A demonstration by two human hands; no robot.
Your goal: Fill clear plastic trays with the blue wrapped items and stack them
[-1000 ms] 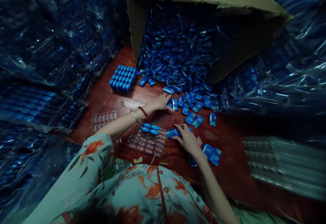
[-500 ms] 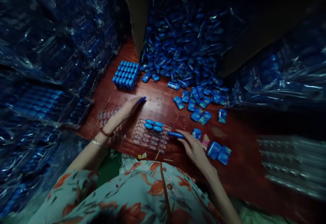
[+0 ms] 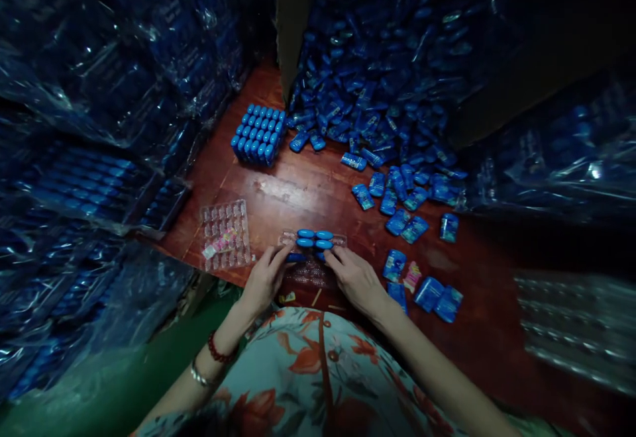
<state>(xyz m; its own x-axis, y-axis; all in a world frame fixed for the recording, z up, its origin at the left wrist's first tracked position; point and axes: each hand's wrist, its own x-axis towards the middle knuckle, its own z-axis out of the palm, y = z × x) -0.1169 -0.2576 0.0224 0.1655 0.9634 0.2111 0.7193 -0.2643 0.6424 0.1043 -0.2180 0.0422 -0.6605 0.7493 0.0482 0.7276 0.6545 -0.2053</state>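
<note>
In front of my body lies a clear plastic blister tray (image 3: 311, 275) with rows of moulded hollows. Several small blue plastic cases (image 3: 315, 238) stand on edge in its far rows. My left hand (image 3: 265, 281) pinches another blue case (image 3: 297, 257) just in front of them. Level with it, my right hand (image 3: 356, 283) has its fingers closed on a second blue case (image 3: 320, 256), mostly covered by the fingers. Whether these two cases rest in the hollows I cannot tell. Both hands are over the tray's sides.
A filled block of blue cases (image 3: 258, 134) stands at the back left. Loose blue cases (image 3: 368, 119) spill from a cardboard box (image 3: 293, 20). Another clear tray (image 3: 226, 225) with a pink packet (image 3: 226, 242) lies left. Stacked clear trays (image 3: 571, 331) are at right; wrapped stacks (image 3: 99, 79) rise left.
Both hands, each with a blue case, have come together over the tray: the left from the far left, the right from the right side. The view has shifted slightly.
</note>
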